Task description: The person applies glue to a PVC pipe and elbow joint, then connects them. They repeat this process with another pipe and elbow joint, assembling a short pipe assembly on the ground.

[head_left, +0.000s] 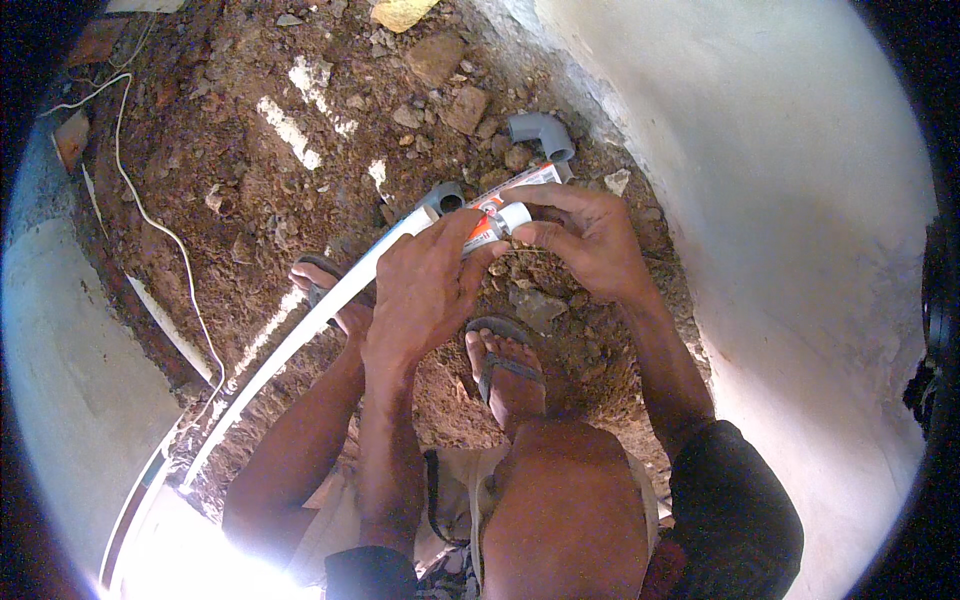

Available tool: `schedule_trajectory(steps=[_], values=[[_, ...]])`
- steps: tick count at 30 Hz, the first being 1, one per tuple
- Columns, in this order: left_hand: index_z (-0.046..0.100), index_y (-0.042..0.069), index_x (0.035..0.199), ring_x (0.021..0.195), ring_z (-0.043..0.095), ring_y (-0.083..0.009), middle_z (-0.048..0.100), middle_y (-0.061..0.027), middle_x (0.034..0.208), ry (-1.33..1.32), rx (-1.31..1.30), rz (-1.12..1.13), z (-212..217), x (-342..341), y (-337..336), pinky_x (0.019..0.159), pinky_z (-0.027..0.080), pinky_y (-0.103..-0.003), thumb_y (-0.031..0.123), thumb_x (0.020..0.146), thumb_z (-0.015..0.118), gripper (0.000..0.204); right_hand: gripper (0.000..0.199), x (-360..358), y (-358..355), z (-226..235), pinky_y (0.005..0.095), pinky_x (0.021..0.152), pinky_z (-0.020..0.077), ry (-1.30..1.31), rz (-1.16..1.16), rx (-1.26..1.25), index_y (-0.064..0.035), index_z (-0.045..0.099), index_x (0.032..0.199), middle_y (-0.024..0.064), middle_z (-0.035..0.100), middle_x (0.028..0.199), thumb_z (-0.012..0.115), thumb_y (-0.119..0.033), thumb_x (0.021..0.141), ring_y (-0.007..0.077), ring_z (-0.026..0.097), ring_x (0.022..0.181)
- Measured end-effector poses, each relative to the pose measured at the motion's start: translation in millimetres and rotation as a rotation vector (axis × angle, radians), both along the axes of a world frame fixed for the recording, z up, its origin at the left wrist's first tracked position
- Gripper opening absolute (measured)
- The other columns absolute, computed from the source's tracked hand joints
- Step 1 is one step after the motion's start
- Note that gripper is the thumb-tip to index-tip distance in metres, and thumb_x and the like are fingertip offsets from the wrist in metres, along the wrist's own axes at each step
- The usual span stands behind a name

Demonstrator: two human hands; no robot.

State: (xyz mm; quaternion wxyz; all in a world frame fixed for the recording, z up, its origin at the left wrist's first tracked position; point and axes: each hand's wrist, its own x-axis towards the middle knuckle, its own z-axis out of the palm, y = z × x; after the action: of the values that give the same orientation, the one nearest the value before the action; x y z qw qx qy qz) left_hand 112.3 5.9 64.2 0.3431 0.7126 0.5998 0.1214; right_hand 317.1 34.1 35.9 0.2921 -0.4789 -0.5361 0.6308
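My left hand (425, 280) is closed round a small orange-and-white tube (480, 236), its far fingers partly hidden. The white cap (514, 216) at the tube's end lies between the thumb and fingers of my right hand (590, 240), which pinches it. Just beyond the fingers is a white-and-orange printed carton (535, 178); whether my right hand touches it I cannot tell. A long white pipe (330, 307) slants up from the lower left, its far end beside my left hand. Past that end sits a grey pipe fitting (443, 197), partly covered. A grey elbow fitting (543, 135) lies near the wall.
Brown soil with loose stones (465, 108) spreads around my sandalled feet (507, 370). A pale wall (780, 220) rises on the right, another wall (80, 360) on the left. A thin white cable (165, 228) runs along the left side. Bright glare fills the lower left.
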Motion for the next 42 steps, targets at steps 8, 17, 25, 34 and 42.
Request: schedule_trajectory(steps=[8,17,25,34,42], values=[[0.058,0.007,0.107,0.078,0.066,-0.0368,0.068,-0.0145,0.088,0.123,-0.017,-0.076,2.9,1.7,0.9,0.068,0.049,-0.047,0.032,0.092,0.063,0.029,0.029,-0.6,-0.1,-3.0,0.0307,0.089,0.05,-0.029,0.041,0.02,0.0005,0.07,0.112,0.0125,0.073,0.106,0.07,0.0,0.083,0.0165,0.066,0.098],[0.055,0.006,0.103,0.077,0.067,-0.029,0.065,-0.0099,0.086,0.248,0.08,-0.201,2.1,5.5,4.9,0.067,0.048,-0.041,0.019,0.087,0.065,0.024,0.026,-1.5,3.7,-1.6,0.0311,0.082,0.0522,-0.074,0.061,0.166,0.0015,0.07,0.107,0.014,0.074,0.098,0.069,0.001,0.081,0.0171,0.069,0.09],[0.051,0.004,0.096,0.076,0.067,-0.0274,0.062,-0.0101,0.081,0.287,0.145,-0.222,-1.6,7.5,4.0,0.066,0.046,-0.039,0.015,0.086,0.062,0.018,0.025,-2.1,10.1,2.8,0.0307,0.083,0.0527,-0.097,0.124,0.124,0.001,0.071,0.106,0.0121,0.074,0.097,0.07,0.001,0.081,0.0151,0.068,0.09],[0.05,0.006,0.094,0.075,0.065,-0.0266,0.06,-0.01,0.08,0.313,0.188,-0.188,-9.9,14.5,3.3,0.066,0.043,-0.038,0.015,0.087,0.058,0.014,0.024,-2.4,15.8,2.9,0.032,0.085,0.0524,-0.146,0.146,0.11,0.0018,0.071,0.105,0.0124,0.074,0.099,0.071,-0.001,0.081,0.0157,0.067,0.092],[0.051,0.006,0.092,0.076,0.064,-0.0236,0.059,-0.0082,0.08,0.347,0.318,-0.161,-12.3,21.8,4.5,0.066,0.043,-0.036,0.013,0.086,0.055,0.01,0.022,3.5,22.0,-3.3,0.0309,0.081,0.0526,-0.149,0.178,0.083,0.002,0.071,0.105,0.011,0.072,0.096,0.07,-0.002,0.083,0.0153,0.066,0.088]])
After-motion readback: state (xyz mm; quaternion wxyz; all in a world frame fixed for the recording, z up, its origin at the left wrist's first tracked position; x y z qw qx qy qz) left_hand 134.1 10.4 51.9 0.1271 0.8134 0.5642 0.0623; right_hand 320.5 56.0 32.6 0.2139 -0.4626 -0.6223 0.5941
